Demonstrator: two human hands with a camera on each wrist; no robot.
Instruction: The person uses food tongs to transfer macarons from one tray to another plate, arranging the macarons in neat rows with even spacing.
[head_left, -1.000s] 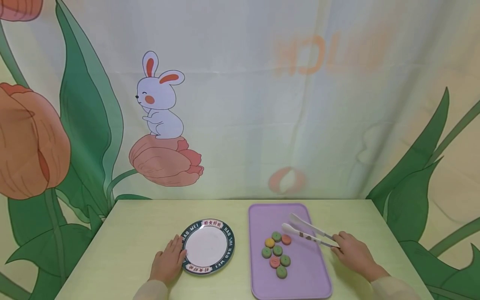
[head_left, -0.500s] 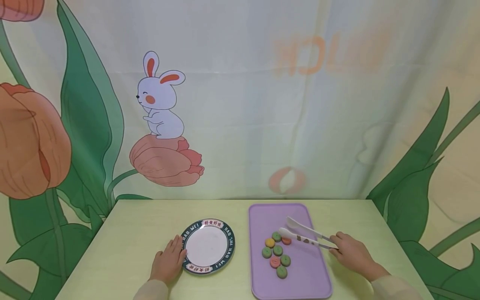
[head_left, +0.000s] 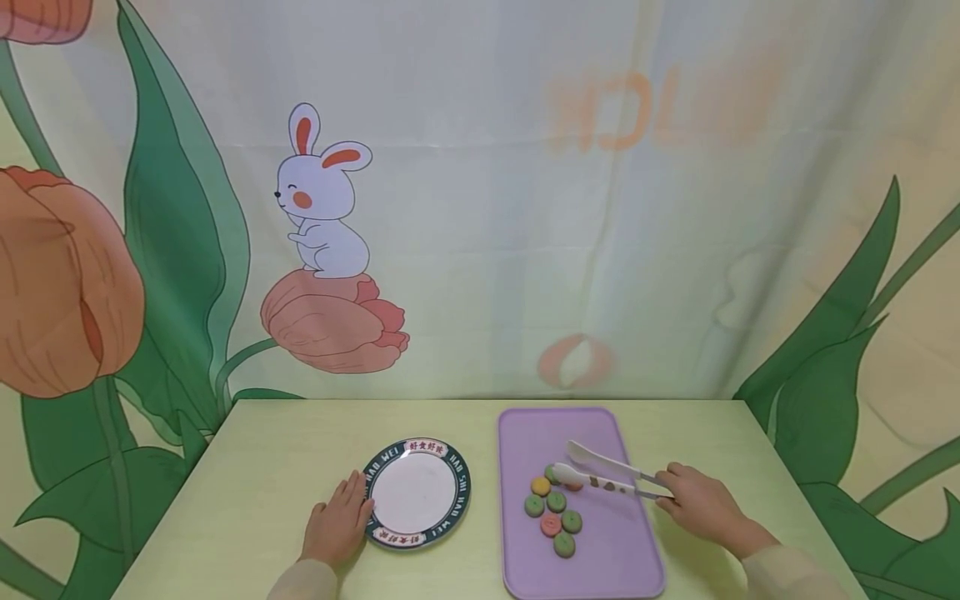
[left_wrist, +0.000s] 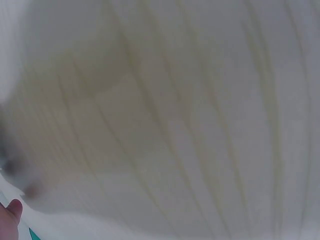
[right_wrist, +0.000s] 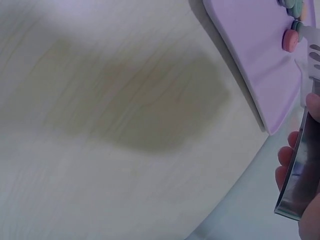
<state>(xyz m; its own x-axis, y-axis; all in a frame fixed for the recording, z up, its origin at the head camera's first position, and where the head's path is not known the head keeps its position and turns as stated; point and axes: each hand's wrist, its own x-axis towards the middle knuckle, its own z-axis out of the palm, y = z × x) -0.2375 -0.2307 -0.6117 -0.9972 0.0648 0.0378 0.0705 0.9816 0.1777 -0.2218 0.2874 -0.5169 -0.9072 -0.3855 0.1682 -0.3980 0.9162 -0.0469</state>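
Lower right, my right grip (head_left: 701, 505), clamped on tongs (head_left: 609, 485) above a lilac tray (head_left: 611, 558) of discs (head_left: 556, 502); lower left, my left grip (head_left: 337, 518), extended, touching a plate (head_left: 412, 493).

Pale backdrop (head_left: 480, 208) is hanging behind yellowish desk (head_left: 247, 475). Printed white rabbit (head_left: 322, 193) is sitting on pink tulip (head_left: 330, 325). Orange tulip (head_left: 60, 283) is standing at far left, green leaves (head_left: 817, 408) are rising at right, faint lettering (head_left: 642, 108) is showing.
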